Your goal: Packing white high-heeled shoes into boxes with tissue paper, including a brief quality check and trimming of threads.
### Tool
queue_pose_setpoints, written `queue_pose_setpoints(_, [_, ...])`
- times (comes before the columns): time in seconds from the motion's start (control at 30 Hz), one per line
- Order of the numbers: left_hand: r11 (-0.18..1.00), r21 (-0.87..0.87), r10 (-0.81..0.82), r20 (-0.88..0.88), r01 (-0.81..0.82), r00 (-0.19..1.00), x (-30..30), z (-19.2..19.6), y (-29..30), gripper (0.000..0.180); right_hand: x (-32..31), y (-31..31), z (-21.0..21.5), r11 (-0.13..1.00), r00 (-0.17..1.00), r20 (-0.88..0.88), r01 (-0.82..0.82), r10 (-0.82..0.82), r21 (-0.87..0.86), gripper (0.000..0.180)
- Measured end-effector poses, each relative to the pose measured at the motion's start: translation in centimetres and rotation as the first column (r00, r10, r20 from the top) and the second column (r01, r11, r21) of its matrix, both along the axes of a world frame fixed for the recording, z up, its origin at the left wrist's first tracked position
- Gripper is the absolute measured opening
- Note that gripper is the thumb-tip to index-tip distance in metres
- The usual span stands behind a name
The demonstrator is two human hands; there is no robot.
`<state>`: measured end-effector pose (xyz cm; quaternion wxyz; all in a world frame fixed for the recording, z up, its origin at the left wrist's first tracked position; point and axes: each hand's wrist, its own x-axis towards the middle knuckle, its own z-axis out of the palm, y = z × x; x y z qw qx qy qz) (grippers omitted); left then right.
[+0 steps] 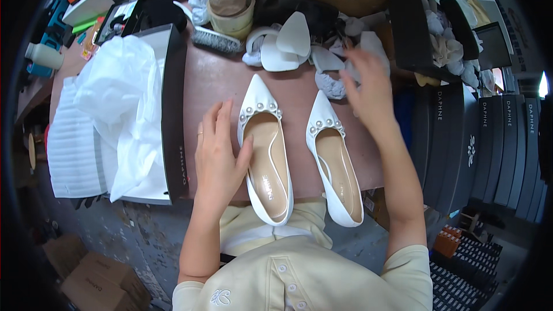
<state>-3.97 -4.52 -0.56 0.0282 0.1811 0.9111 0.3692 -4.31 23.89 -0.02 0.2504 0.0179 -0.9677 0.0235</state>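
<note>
Two white pointed-toe pumps stand side by side with toes pointing away from me: the left pump (265, 155) and the right pump (336, 167). Round pearl beads cross each vamp, and the insoles are beige. My left hand (220, 152) lies along the outer side of the left pump, fingers apart, its thumb at the shoe's opening. Reaching past the right pump's toe, my right hand (368, 89) has its fingers apart beside a crumpled pale paper wad (330, 85) and white flat rounded pieces (288, 43).
On the left lies an open shoe box (173, 109) with white tissue paper (124, 92). A brush (216, 40) and a tub with a yellow-lidded jar (230, 14) stand behind. At right are a black box of paper wads (443, 37) and several upright dark boxes (489, 144).
</note>
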Motion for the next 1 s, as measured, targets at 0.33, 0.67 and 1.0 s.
queue_pose_setpoints(0.33, [0.944, -0.266, -0.281, -0.337, 0.196, 0.899, -8.6, -3.4, 8.9, 0.038, -7.7, -3.3, -3.0, 0.975, 0.982, -0.06, -0.17, 0.181, 0.145, 0.028])
queue_pose_setpoints(0.67, [0.974, -0.054, -0.206, -0.621, 0.221, 0.756, -4.2, 3.3, 2.8, 0.031, 9.4, -2.4, 6.9, 0.765, 0.824, 0.418, -0.028, 0.382, -0.643, 0.021])
queue_pose_setpoints(1.0, [0.684, -0.407, -0.648, 0.041, 0.605, 0.76, -1.2, 3.3, 1.2, 0.012, 9.1, -3.3, 0.7, 0.954, 0.671, 0.701, -0.297, 0.24, -0.043, 0.03])
